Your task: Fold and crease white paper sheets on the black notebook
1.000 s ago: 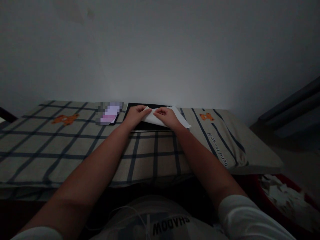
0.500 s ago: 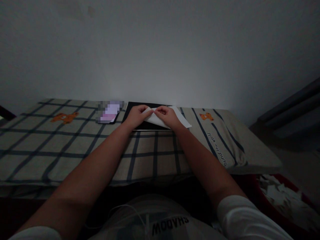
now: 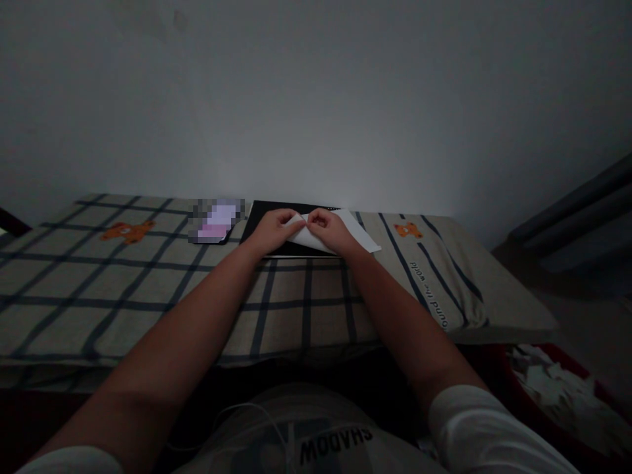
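Both hands (image 3: 302,230) closer on paper (image 3: 358,232)

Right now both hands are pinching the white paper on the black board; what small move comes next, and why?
Probably press the lifted flap flat and crease it. The left hand and right hand meet fingertip to fingertip on the white paper, which lies partly folded on the black board, with one corner past its right edge.

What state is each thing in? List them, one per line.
Paper: partly folded, pinched by both hands, lying on the board.
Left hand: shut on the paper.
Right hand: shut on the paper.
Board: flat on the cloth.
Phone: lit, lying flat.
Cloth: spread flat.
Bin: holds paper scraps.
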`<action>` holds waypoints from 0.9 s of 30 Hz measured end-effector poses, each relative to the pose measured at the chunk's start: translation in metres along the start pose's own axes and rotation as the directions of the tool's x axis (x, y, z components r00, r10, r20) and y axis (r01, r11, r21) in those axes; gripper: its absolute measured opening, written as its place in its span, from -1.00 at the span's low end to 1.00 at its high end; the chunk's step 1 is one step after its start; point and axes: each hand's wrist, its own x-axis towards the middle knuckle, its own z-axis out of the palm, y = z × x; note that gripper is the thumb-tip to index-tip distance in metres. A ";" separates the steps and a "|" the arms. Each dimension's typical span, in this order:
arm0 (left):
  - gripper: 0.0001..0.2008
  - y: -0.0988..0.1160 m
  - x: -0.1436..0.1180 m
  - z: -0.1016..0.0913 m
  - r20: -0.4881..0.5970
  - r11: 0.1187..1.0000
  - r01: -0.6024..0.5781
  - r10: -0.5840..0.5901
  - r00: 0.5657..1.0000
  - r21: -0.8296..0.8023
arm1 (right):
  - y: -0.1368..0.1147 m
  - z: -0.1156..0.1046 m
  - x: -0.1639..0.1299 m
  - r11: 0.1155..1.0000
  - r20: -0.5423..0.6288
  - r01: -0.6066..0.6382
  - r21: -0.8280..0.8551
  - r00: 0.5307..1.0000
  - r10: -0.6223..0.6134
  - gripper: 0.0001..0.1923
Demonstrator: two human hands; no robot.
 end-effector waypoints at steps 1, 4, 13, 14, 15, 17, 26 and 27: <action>-0.70 0.001 0.000 0.001 -0.017 1.000 -0.011 0.011 1.000 0.020 | -0.001 0.000 0.000 1.000 0.007 -0.003 0.000 1.000 0.003 -0.85; -0.71 0.002 0.000 0.000 -0.051 0.997 -0.024 0.027 0.998 0.069 | -0.002 0.000 0.000 1.000 0.012 -0.003 0.000 1.000 0.003 -0.85; -0.74 0.003 0.003 -0.016 -0.194 0.997 0.054 -0.043 0.980 0.050 | 0.002 -0.006 0.003 0.996 0.018 -0.015 -0.084 1.000 0.016 -0.88; -0.74 0.003 0.003 -0.017 -0.188 0.998 0.053 -0.046 0.981 0.031 | 0.002 -0.006 0.003 0.995 0.021 -0.024 -0.092 0.999 0.026 -0.88; -0.74 0.003 0.003 -0.017 -0.184 0.999 0.047 -0.044 0.982 0.012 | 0.002 -0.006 0.003 0.995 0.021 -0.032 -0.098 0.999 0.035 -0.88; -0.73 0.003 0.003 -0.016 -0.187 0.999 0.029 -0.032 0.982 -0.018 | 0.002 -0.005 0.003 0.995 0.006 -0.035 -0.095 0.999 0.036 -0.89; -0.71 0.002 0.001 -0.008 -0.123 1.000 0.007 -0.007 0.992 0.002 | 0.002 -0.003 0.000 0.996 -0.027 0.023 -0.087 0.999 -0.025 -0.76; -0.70 0.002 0.001 -0.008 -0.119 1.000 0.018 -0.016 0.993 0.011 | 0.002 -0.003 -0.001 0.995 -0.028 0.022 -0.102 0.999 -0.025 -0.76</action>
